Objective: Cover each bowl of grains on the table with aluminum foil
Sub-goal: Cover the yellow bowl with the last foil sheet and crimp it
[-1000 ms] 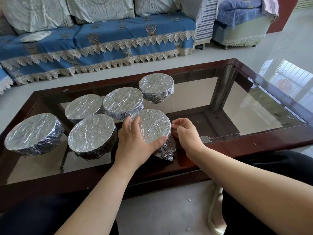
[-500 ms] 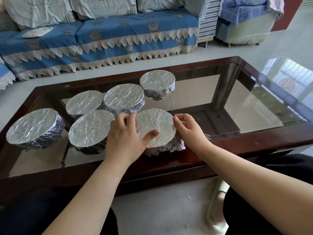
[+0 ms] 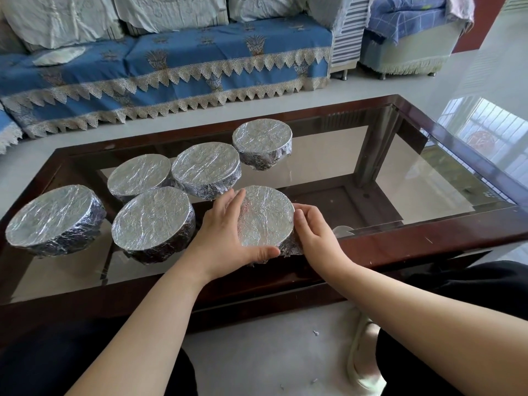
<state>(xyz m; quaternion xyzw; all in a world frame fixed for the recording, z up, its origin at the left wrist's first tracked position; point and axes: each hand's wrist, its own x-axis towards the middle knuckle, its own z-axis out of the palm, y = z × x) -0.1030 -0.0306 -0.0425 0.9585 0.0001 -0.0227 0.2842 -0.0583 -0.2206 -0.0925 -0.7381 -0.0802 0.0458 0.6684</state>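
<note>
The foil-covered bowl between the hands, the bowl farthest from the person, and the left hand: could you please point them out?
Foil-covered bowl between the hands (image 3: 267, 217), head view, flat foil top.
Farthest bowl (image 3: 262, 136), head view, centre of its foil top.
Left hand (image 3: 221, 238), head view, back of the hand.

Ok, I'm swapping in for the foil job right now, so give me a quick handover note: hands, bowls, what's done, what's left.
Left hand: cupped around the near bowl, fingers on its left side, thumb on the near rim.
Right hand: fingers curled against that bowl's right rim, pressing the foil.
All six bowls sit on the glass table. The other five are fully foiled.
Left: finish tucking the near bowl's foil skirt, still ragged at the near right.
</note>
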